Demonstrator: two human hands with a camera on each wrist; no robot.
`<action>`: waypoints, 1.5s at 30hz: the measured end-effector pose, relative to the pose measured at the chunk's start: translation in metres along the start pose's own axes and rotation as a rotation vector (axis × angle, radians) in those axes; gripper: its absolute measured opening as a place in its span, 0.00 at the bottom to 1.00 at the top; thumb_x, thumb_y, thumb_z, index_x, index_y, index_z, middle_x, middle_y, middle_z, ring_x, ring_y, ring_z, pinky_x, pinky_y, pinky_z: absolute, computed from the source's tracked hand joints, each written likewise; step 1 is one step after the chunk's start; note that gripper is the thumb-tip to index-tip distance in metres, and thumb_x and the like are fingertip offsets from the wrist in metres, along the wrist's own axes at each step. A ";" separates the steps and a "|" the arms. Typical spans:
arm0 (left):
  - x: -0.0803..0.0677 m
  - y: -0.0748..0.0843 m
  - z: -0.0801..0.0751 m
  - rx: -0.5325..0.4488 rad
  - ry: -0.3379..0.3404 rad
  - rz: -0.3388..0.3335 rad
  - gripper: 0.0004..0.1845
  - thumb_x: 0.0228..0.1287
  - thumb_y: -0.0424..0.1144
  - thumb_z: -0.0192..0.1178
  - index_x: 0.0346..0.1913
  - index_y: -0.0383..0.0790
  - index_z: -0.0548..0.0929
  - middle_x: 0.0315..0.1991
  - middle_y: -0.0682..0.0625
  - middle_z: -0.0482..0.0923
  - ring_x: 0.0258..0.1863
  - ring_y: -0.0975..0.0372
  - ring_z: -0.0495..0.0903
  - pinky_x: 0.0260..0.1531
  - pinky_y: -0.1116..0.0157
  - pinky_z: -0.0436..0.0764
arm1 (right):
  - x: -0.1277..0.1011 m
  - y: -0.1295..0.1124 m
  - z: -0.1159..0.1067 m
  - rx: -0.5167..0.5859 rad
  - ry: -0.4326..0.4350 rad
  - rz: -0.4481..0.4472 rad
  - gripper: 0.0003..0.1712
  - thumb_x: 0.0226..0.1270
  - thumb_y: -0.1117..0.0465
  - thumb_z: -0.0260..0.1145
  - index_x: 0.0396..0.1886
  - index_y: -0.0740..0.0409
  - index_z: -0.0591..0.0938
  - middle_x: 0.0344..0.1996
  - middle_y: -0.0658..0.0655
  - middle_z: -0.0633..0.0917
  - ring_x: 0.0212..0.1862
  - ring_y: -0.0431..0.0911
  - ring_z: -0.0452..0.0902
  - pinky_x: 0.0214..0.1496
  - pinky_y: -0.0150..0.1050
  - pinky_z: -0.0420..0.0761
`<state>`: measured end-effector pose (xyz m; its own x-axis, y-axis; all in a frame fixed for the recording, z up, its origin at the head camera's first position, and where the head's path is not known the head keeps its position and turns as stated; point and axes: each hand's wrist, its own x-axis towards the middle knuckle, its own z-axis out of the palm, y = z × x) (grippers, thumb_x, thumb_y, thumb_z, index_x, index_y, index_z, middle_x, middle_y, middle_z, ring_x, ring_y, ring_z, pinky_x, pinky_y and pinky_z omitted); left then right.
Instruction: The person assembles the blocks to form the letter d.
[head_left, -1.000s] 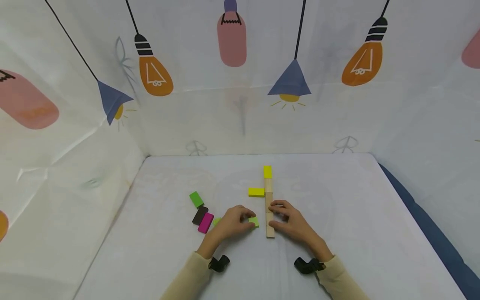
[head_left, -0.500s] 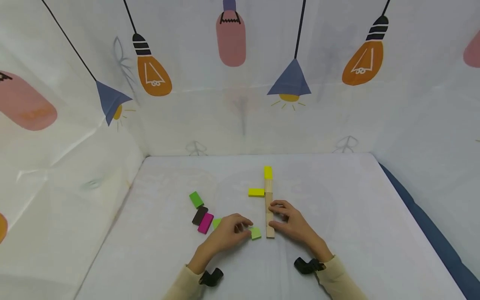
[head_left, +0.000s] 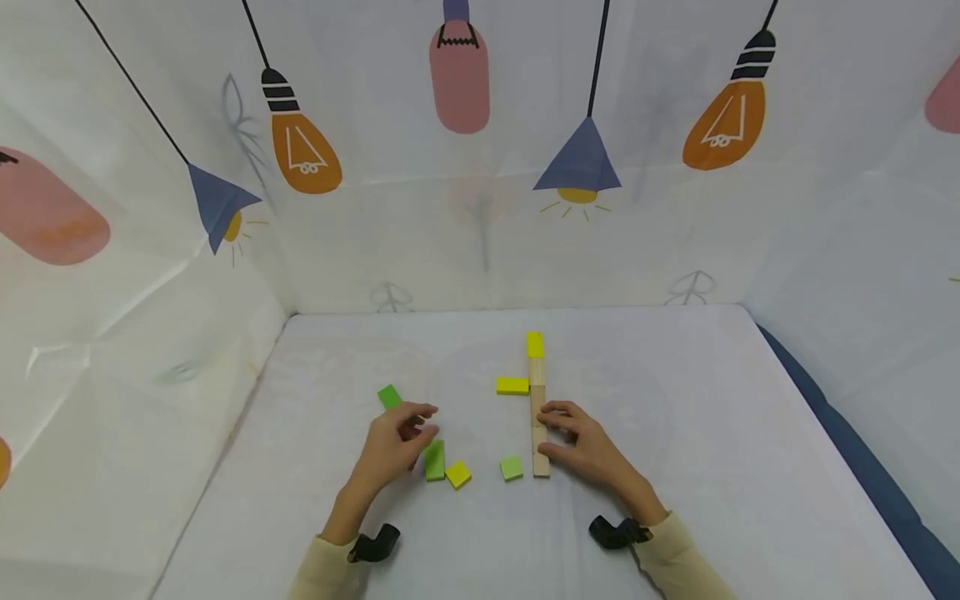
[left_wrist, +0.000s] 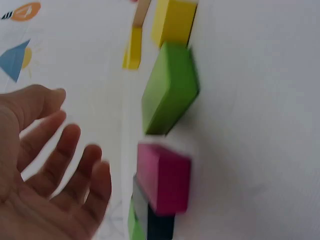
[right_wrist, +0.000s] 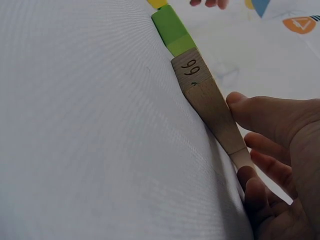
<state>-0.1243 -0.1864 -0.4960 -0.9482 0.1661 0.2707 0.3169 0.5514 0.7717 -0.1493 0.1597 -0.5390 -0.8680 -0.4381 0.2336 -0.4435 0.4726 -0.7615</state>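
Note:
A long wooden strip (head_left: 538,429) lies on the white table, pointing away from me; the right wrist view shows "66" printed on the strip (right_wrist: 206,97). My right hand (head_left: 553,432) rests thumb and fingertips against its right edge. A light green square block (head_left: 512,468) lies just left of the strip's near end. My left hand (head_left: 422,421) hovers with relaxed fingers over a pink block (left_wrist: 165,177) and a brown block (left_wrist: 156,227), holding nothing. A green block (head_left: 435,460) and a yellow block (head_left: 458,474) lie just right of that hand.
Another green block (head_left: 389,397) lies beyond my left hand. One yellow block (head_left: 535,343) sits at the strip's far end and another (head_left: 512,385) lies against its left side. Printed fabric walls enclose the table; a dark blue edge (head_left: 862,450) runs along the right.
My left hand let go of the light green square beside the strip's near end and moved left to the pink and brown blocks. The right hand stayed on the strip.

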 end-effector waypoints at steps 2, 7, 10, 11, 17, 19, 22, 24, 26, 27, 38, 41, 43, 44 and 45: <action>0.002 -0.005 -0.010 0.042 0.078 -0.026 0.16 0.57 0.37 0.69 0.49 0.40 0.84 0.41 0.44 0.83 0.34 0.57 0.81 0.29 0.70 0.79 | 0.000 0.000 0.000 0.001 0.000 0.003 0.29 0.57 0.51 0.73 0.57 0.56 0.81 0.59 0.51 0.76 0.52 0.44 0.74 0.45 0.33 0.76; 0.004 -0.022 -0.026 0.115 0.185 -0.140 0.20 0.54 0.37 0.71 0.51 0.40 0.83 0.41 0.45 0.83 0.37 0.55 0.81 0.29 0.67 0.78 | -0.001 0.002 0.002 -0.004 0.008 0.005 0.29 0.56 0.50 0.73 0.57 0.55 0.81 0.59 0.50 0.76 0.52 0.42 0.74 0.45 0.33 0.77; 0.006 -0.031 -0.031 0.127 0.200 -0.218 0.22 0.54 0.39 0.71 0.53 0.39 0.82 0.41 0.44 0.83 0.36 0.56 0.81 0.28 0.68 0.77 | -0.002 0.004 0.003 -0.008 0.014 -0.004 0.29 0.56 0.50 0.74 0.57 0.56 0.81 0.58 0.50 0.76 0.51 0.42 0.74 0.45 0.32 0.76; 0.006 -0.034 -0.032 0.133 0.203 -0.242 0.23 0.54 0.40 0.71 0.54 0.40 0.82 0.41 0.44 0.84 0.35 0.56 0.80 0.27 0.68 0.77 | -0.002 0.004 0.002 -0.006 0.015 -0.006 0.29 0.56 0.51 0.74 0.57 0.56 0.81 0.58 0.51 0.76 0.51 0.42 0.74 0.45 0.32 0.77; 0.010 -0.045 -0.032 0.172 0.184 -0.363 0.25 0.56 0.47 0.70 0.54 0.38 0.81 0.41 0.43 0.85 0.35 0.56 0.81 0.30 0.68 0.77 | 0.001 0.002 0.001 -0.005 0.015 -0.021 0.29 0.56 0.52 0.74 0.57 0.57 0.81 0.59 0.53 0.76 0.51 0.44 0.75 0.44 0.32 0.77; 0.013 -0.046 -0.032 0.182 0.167 -0.395 0.26 0.56 0.49 0.69 0.54 0.36 0.81 0.42 0.43 0.85 0.38 0.55 0.82 0.31 0.67 0.77 | 0.001 0.002 0.001 -0.006 0.015 -0.025 0.29 0.57 0.52 0.73 0.57 0.57 0.81 0.59 0.53 0.76 0.50 0.44 0.75 0.43 0.32 0.77; 0.017 -0.048 -0.031 0.182 0.153 -0.425 0.27 0.57 0.49 0.68 0.55 0.35 0.80 0.44 0.42 0.84 0.40 0.54 0.81 0.32 0.66 0.78 | 0.002 0.002 0.001 -0.011 0.011 -0.028 0.29 0.57 0.52 0.73 0.57 0.57 0.81 0.59 0.53 0.76 0.50 0.44 0.75 0.43 0.32 0.77; 0.020 -0.049 -0.030 0.179 0.137 -0.431 0.28 0.58 0.50 0.67 0.57 0.36 0.79 0.45 0.42 0.84 0.41 0.54 0.80 0.33 0.66 0.77 | 0.002 0.002 0.000 -0.016 0.013 -0.024 0.29 0.57 0.52 0.73 0.57 0.57 0.81 0.59 0.53 0.76 0.50 0.43 0.75 0.43 0.32 0.77; 0.024 -0.050 -0.029 0.171 0.122 -0.427 0.29 0.58 0.50 0.67 0.58 0.36 0.78 0.46 0.42 0.83 0.41 0.54 0.80 0.33 0.66 0.77 | 0.000 0.002 0.000 -0.024 0.018 -0.017 0.29 0.56 0.52 0.73 0.57 0.56 0.81 0.58 0.52 0.76 0.50 0.42 0.75 0.44 0.32 0.77; 0.026 -0.050 -0.028 0.167 0.116 -0.422 0.29 0.57 0.50 0.67 0.58 0.37 0.78 0.47 0.42 0.83 0.41 0.54 0.80 0.34 0.66 0.77 | 0.000 0.002 0.000 -0.028 0.020 -0.016 0.29 0.56 0.51 0.74 0.57 0.55 0.81 0.58 0.51 0.76 0.50 0.42 0.75 0.44 0.32 0.77; 0.047 -0.048 -0.024 0.159 -0.016 -0.279 0.33 0.57 0.47 0.68 0.64 0.40 0.73 0.53 0.42 0.80 0.46 0.52 0.79 0.41 0.56 0.81 | -0.001 -0.001 -0.001 -0.003 0.017 -0.009 0.29 0.57 0.51 0.73 0.57 0.56 0.81 0.58 0.53 0.76 0.50 0.43 0.75 0.45 0.34 0.76; 0.049 -0.048 -0.023 0.165 -0.028 -0.296 0.32 0.56 0.48 0.68 0.63 0.41 0.74 0.53 0.41 0.79 0.45 0.52 0.78 0.40 0.57 0.80 | -0.001 0.000 0.000 -0.010 0.019 -0.015 0.28 0.56 0.52 0.74 0.57 0.57 0.81 0.58 0.53 0.77 0.50 0.43 0.75 0.44 0.33 0.77; 0.050 -0.048 -0.022 0.168 -0.032 -0.305 0.31 0.56 0.47 0.69 0.62 0.40 0.75 0.53 0.41 0.79 0.45 0.52 0.78 0.40 0.57 0.80 | -0.001 0.001 0.000 -0.014 0.023 -0.024 0.28 0.57 0.52 0.73 0.57 0.57 0.81 0.58 0.53 0.77 0.50 0.43 0.75 0.43 0.32 0.77; 0.050 -0.048 -0.022 0.169 -0.031 -0.310 0.31 0.56 0.47 0.69 0.62 0.40 0.75 0.52 0.41 0.79 0.45 0.52 0.78 0.40 0.57 0.80 | -0.001 0.001 0.001 -0.013 0.024 -0.026 0.28 0.56 0.52 0.74 0.57 0.57 0.81 0.58 0.53 0.77 0.50 0.43 0.75 0.43 0.32 0.77; 0.050 -0.048 -0.021 0.171 -0.028 -0.316 0.30 0.55 0.46 0.69 0.61 0.40 0.76 0.52 0.41 0.79 0.44 0.52 0.78 0.41 0.57 0.80 | -0.001 0.001 0.001 -0.016 0.024 -0.031 0.29 0.57 0.52 0.73 0.57 0.57 0.81 0.58 0.53 0.77 0.50 0.43 0.75 0.43 0.32 0.77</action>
<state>-0.1862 -0.2222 -0.5077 -0.9998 -0.0132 0.0162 0.0021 0.7074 0.7068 -0.1488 0.1601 -0.5408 -0.8592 -0.4338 0.2715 -0.4731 0.4712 -0.7444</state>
